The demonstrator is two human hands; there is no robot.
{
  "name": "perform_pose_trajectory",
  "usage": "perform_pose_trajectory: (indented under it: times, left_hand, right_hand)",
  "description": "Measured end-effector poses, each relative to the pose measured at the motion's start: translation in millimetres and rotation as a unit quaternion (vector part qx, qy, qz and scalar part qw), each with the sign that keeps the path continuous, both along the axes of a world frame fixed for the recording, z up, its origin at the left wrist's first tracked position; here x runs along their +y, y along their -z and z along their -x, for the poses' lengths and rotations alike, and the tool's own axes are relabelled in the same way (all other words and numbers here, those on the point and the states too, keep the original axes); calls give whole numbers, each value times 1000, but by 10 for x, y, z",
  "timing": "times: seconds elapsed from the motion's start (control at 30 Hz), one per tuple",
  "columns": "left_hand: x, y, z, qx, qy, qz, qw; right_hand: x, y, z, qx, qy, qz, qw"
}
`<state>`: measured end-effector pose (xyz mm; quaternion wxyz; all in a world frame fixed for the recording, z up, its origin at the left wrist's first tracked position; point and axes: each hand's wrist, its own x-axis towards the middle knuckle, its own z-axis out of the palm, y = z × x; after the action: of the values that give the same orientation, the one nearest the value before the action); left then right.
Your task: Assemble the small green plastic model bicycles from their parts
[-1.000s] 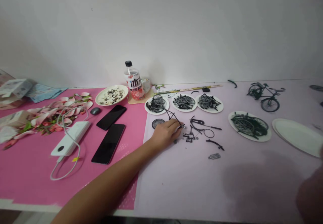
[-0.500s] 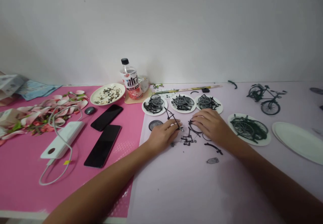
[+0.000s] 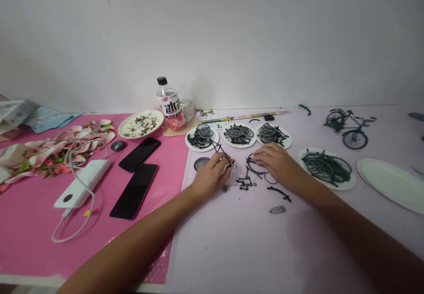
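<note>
Your work surface is a pink mat [image 3: 29, 236] on the left meeting a pale lilac sheet [image 3: 225, 245] on the right, backed by a plain, light wall [image 3: 212, 42]. Taking the point between your hands as the clock's center, three small plates [image 3: 188, 143] of black parts sit around 11 to 1 o'clock, a bottle [image 3: 175, 119] at 10, two phones [image 3: 134, 192] at 9, and an assembled model bicycle [image 3: 355, 139] at 2.

Your left hand [image 3: 212, 175] reaches in from 7 o'clock, palm down, fingers clamped on a thin black bicycle frame [image 3: 225, 153] over the lilac sheet. Your right hand [image 3: 276, 161] enters from 4 o'clock, its fingertips bunched at a curved black part [image 3: 253, 169]; whether they grip it, you cannot tell. A small slotted part [image 3: 277, 210] lies at 5 o'clock.
</note>
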<state>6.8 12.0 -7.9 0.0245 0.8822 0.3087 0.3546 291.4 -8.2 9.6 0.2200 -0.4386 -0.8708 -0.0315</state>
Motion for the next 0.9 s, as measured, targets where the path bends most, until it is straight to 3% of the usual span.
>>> perform_pose_trajectory:
  times: [0.2,0.73,0.9]
  left_hand:
    - [13,21,-13,-12,3,-11,1000]
    - [17,-7,-18,-16,7,-24,1000]
    - [20,-11,-14,-17,11,-32,999]
  right_hand:
    - [-100,-114,133,19,-28,24,999]
    - [-65,96,217,50,-1,73,996]
    - [-64,140,209,39,24,51,998]
